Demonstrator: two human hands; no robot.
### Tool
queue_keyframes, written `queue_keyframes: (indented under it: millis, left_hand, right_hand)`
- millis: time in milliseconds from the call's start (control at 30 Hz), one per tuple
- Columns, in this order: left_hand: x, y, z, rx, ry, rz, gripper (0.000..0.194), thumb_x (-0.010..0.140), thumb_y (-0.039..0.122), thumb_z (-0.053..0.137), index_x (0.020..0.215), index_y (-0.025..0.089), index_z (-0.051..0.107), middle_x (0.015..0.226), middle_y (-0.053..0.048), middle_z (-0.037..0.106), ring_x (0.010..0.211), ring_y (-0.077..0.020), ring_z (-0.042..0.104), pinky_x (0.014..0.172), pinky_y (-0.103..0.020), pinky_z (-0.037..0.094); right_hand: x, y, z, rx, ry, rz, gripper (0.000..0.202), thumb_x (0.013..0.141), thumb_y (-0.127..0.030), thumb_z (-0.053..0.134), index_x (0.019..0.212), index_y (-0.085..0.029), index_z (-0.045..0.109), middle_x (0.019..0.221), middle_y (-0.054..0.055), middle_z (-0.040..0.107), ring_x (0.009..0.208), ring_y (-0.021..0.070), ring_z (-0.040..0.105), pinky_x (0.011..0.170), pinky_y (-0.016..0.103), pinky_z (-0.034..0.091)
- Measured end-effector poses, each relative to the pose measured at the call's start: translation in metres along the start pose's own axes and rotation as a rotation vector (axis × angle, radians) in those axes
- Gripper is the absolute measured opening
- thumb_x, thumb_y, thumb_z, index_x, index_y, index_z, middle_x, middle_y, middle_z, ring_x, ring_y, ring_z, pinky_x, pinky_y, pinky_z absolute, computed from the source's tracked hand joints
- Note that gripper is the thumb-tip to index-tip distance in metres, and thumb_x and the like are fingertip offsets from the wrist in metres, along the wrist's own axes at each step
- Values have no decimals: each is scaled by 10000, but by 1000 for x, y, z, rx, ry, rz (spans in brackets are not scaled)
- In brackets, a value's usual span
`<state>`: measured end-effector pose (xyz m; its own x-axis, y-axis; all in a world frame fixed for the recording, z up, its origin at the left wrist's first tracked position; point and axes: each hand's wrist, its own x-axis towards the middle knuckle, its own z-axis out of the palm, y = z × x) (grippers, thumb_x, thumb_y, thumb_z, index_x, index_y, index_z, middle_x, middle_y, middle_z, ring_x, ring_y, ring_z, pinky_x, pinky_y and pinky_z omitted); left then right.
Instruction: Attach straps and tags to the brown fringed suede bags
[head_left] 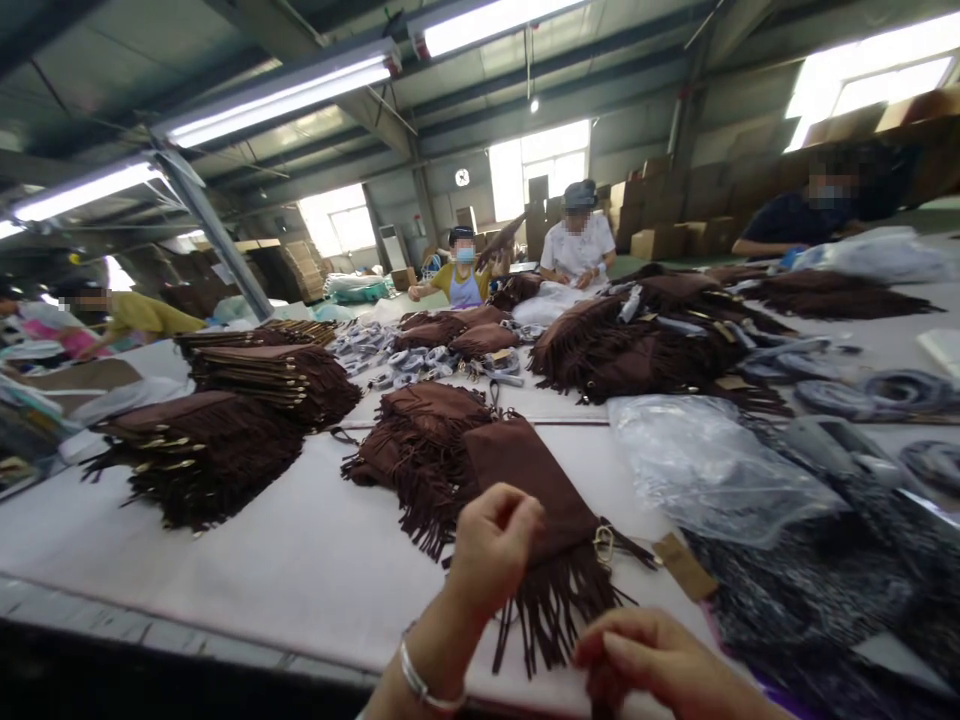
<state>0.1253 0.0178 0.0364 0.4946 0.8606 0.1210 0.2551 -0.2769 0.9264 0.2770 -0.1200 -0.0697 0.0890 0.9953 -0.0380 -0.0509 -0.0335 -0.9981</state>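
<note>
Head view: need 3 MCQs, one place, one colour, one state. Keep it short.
1. Where does the fringed bag under the hands lie?
A. on the white table
B. in a cardboard box
C. on the floor

2. What colour is that bag?
A. grey
B. dark brown
C. yellow

3. How is the left hand set?
A. flat and open on the table
B. fingers curled, pinching at the bag's edge
C. out of view

Key:
1 A, it rests on the pale tabletop in front of the person.
2 B, the body and the fringe are both brown suede.
3 B, the fingers are bent in over the bag, while the right hand grips the fringe lower down.
</note>
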Motion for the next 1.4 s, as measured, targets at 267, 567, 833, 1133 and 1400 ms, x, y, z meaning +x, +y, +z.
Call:
queue_keyframes:
  millis: [267, 567, 833, 1133, 1400]
  left_hand:
    - [19, -131, -9, 358, 202, -331, 362, 777, 360, 608, 1047, 120, 622, 935, -132, 731, 991, -274, 665, 902, -345, 459]
    - [67, -98, 15, -281, 39, -393, 228, 639, 242, 644, 841, 138, 628, 752, -96, 718, 765, -247, 690, 712, -337, 541]
    - [95, -45, -5, -628, 20, -164, 317, 596, 248, 719, 878, 163, 601, 745, -13, 686, 642, -148, 625, 620, -252, 509]
    - [98, -20, -28, -695, 22, 15, 345, 634, 221, 755, 948, 154, 627, 772, -13, 700, 674, -157, 640, 657, -271, 520]
    - [85, 16, -40, -797, 41, 24, 291, 657, 233, 750, 911, 185, 617, 741, 5, 680, 621, -146, 629, 608, -257, 508]
  right_hand:
    - [24, -8, -64, -989, 365, -51, 245, 860, -301, 480, 880, -206, 706, 846, 71, 706, 799, 235, 646, 748, 348, 479]
    - [77, 7, -51, -724, 476, 221, 173, 730, -288, 596, 588, -190, 613, 606, 37, 670, 660, 194, 619, 652, 288, 411]
    - [69, -15, -50, 482, 381, 222, 160, 727, -308, 659, 775, -181, 576, 735, 11, 684, 676, 168, 666, 620, 269, 492]
    - [75, -26, -35, 904, 192, 334, 94, 838, -261, 637, 816, -179, 595, 662, -32, 672, 455, 79, 570, 465, 194, 405]
    - [69, -36, -13, 599, -113, 25, 237, 792, -367, 688, 867, -142, 682, 799, 35, 670, 705, 127, 578, 621, 227, 402]
